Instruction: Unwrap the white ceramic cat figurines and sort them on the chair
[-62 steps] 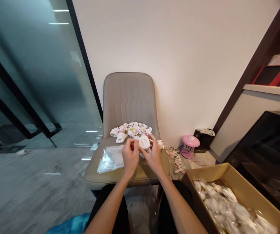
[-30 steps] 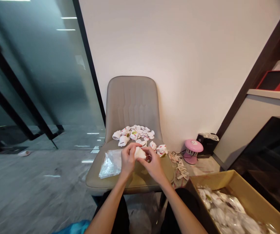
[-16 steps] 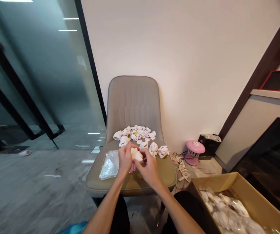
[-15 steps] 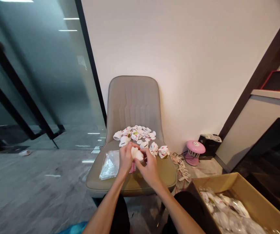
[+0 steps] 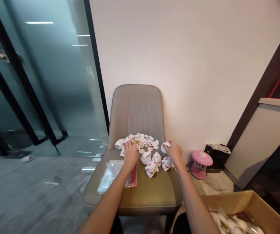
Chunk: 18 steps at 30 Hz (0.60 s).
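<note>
My left hand (image 5: pixel 131 153) reaches over the left end of the pile, fingers apart above the white cat figurines (image 5: pixel 119 143); whether the fingertips touch one is hard to see. At the seat's right edge my right hand (image 5: pixel 174 151) is closed on a white cat figurine (image 5: pixel 165 147). Between my hands stand several more cat figurines, among them one facing me (image 5: pixel 151 169) with red and gold markings and one showing a dark slot (image 5: pixel 146 157). Behind them lies a heap of flat white round discs (image 5: pixel 146 139). Clear plastic bags (image 5: pixel 110 175) lie below my left hand, partly under my forearm.
All this rests on a grey-beige chair (image 5: pixel 137 105) against a wall. An open cardboard box (image 5: pixel 240 198) with bagged white pieces is at the lower right. A pink mushroom-shaped device (image 5: pixel 201 162) and a black box (image 5: pixel 217 157) stand on the floor. A glass door is left.
Both hands held one white figurine together; now they are apart. The left moved to the pile, the right to the seat's right edge. A cat figurine now stands at the front of the group.
</note>
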Each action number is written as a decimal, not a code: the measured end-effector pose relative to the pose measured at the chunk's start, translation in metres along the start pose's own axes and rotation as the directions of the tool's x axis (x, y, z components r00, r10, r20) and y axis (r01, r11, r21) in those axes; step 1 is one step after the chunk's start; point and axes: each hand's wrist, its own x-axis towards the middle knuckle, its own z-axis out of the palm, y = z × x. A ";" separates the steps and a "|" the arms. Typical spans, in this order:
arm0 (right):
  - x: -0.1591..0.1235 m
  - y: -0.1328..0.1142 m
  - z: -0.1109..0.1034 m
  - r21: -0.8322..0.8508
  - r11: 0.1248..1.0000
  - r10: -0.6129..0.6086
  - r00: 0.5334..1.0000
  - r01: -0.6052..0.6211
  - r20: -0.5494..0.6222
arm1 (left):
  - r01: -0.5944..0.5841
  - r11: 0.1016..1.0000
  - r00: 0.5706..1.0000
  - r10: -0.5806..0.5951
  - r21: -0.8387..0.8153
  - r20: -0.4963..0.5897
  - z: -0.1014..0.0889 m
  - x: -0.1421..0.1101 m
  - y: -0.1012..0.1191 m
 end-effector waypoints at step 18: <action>-0.020 -0.002 0.012 0.254 0.923 -0.184 0.911 0.289 -0.369 | -0.045 0.970 0.998 0.032 -0.238 -0.059 -0.005 0.013 -0.001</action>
